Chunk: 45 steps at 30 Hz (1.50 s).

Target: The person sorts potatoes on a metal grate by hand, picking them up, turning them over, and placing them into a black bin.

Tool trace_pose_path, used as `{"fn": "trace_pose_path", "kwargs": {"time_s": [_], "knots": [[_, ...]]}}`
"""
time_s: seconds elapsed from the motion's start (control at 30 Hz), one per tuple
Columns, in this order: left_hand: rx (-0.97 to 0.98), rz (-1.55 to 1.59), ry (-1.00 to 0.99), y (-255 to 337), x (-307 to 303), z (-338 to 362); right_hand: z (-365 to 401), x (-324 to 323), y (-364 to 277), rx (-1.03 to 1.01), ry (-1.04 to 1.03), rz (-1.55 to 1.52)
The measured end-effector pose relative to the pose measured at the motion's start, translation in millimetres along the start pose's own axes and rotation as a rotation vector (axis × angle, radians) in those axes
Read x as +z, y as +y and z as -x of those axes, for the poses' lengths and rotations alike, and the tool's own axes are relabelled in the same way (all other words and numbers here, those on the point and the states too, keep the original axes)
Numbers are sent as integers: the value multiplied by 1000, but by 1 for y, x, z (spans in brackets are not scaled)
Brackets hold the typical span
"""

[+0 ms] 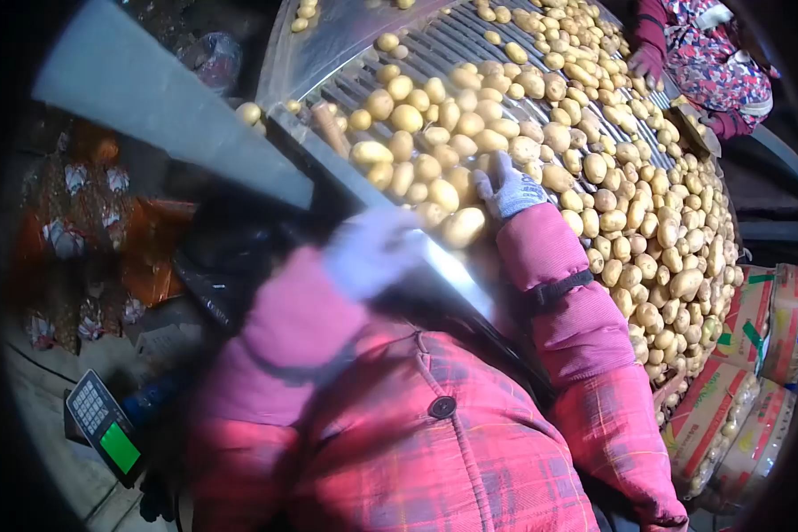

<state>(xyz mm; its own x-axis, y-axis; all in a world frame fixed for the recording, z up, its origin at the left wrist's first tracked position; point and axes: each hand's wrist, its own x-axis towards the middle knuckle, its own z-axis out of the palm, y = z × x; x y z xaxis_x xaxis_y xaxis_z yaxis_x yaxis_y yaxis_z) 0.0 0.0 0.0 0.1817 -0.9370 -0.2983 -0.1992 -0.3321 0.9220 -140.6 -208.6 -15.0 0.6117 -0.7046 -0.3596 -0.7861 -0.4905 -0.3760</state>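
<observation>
Many yellow potatoes [457, 120] lie on a slatted metal sorting table [332, 96]. My right hand [512, 188], in a light grey glove, reaches in among them from the near side. Its thumb and fingers are apart and touch the potatoes, with none visibly gripped. Over the near metal edge [448, 266] of the table is my left hand [372, 251], gloved too and smeared by motion. Its fingers cannot be made out, nor whether anything is in them. One larger potato [463, 228] lies between my two hands, beside the edge.
Another person's gloved hand [647, 66] rests at the table's far right. Cartons of potatoes [709, 408] are stacked at the lower right. A scale display [102, 421] stands lower left, near filled net bags [66, 239]. A grey metal chute [173, 106] juts in at upper left.
</observation>
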Motion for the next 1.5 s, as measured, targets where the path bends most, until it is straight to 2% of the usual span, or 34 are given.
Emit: {"fn": "trace_pose_path", "kwargs": {"time_s": [0.03,0.1,0.13,0.17,0.23,0.27,0.3,0.37,0.4,0.43,0.47,0.5,0.57,0.6,0.63,0.67,0.7,0.73,0.77,0.83,0.87,0.9,0.97,1.0,1.03,1.07,1.1,1.17,1.2,1.23,1.3,1.37,1.43,1.5], "knots": [[143,-429,47,13,13,-15,-1,-1,-4,0,-3,43],[183,-936,204,21,52,-38,0,1,1,15,-11,47],[185,-1080,230,22,62,-49,-3,-2,11,-13,-22,3],[203,-1079,226,23,68,-60,-5,-7,24,-37,-33,-34],[120,-1164,132,25,74,-77,-9,-8,42,-72,-28,-115],[227,-1180,189,19,75,-78,-9,-6,49,-116,-34,-197],[232,-1190,185,24,69,-77,-9,-5,55,-114,-27,-207],[120,-739,73,33,53,-75,-7,0,62,-145,-96,-675],[14,-311,153,16,50,-74,-2,-2,60,-151,-92,-691],[-61,110,117,23,42,-67,6,-8,56,-86,-125,-899],[-85,543,191,28,39,-57,9,-12,53,-23,-164,-1097],[-98,978,265,30,35,-50,7,-14,51,-42,-170,-1098],[-3,1457,6,-3,16,-58,6,-10,43,-65,-226,-1110],[-67,1559,41,-1,17,-54,26,-15,14,-96,-80,-1086],[-122,1685,83,-1,19,-55,25,-3,8,-310,37,-807],[-123,1687,111,-1,21,-50,29,-1,11,-357,-122,-830],[-136,1949,58,3,22,-45,39,-13,5,-401,-279,-848],[-144,2212,-10,6,22,-40,47,-15,2,-286,-277,-1115],[-144,2221,-5,6,19,-36,47,-21,9,-236,-210,-1076],[-22,1944,-42,7,15,-30,45,-23,38,-144,-102,-1049],[-72,1772,190,9,17,-28,49,-22,48,-109,-55,-1094],[-75,1782,187,-2,19,-27,56,-22,57,-73,-3,-1137],[95,1277,262,-32,24,-28,66,-20,78,-61,33,-1030],[-154,1767,245,-4,19,-18,71,-15,87,-79,56,-1037],[-174,1802,129,2,16,-12,77,-12,98,-91,94,-1035],[-193,1816,75,-5,15,-10,82,-13,114,-39,63,-1009],[-158,1694,99,-17,12,-9,86,-9,128,-88,169,-834],[-82,1441,162,-37,16,-8,104,-19,131,-77,198,-586],[-169,1726,29,-19,13,0,117,-32,115,-83,52,-723],[-186,1727,18,-3,14,2,123,-25,113,-21,32,-713],[-333,1705,189,18,21,1,128,-1,106,-162,82,-599],[-287,1762,85,4,27,-5,126,6,84,-324,80,-180],[-392,1741,78,1,30,-7,125,5,63,-282,62,-81],[-362,1749,20,0,32,-4,120,10,61,-376,138,29]]}}
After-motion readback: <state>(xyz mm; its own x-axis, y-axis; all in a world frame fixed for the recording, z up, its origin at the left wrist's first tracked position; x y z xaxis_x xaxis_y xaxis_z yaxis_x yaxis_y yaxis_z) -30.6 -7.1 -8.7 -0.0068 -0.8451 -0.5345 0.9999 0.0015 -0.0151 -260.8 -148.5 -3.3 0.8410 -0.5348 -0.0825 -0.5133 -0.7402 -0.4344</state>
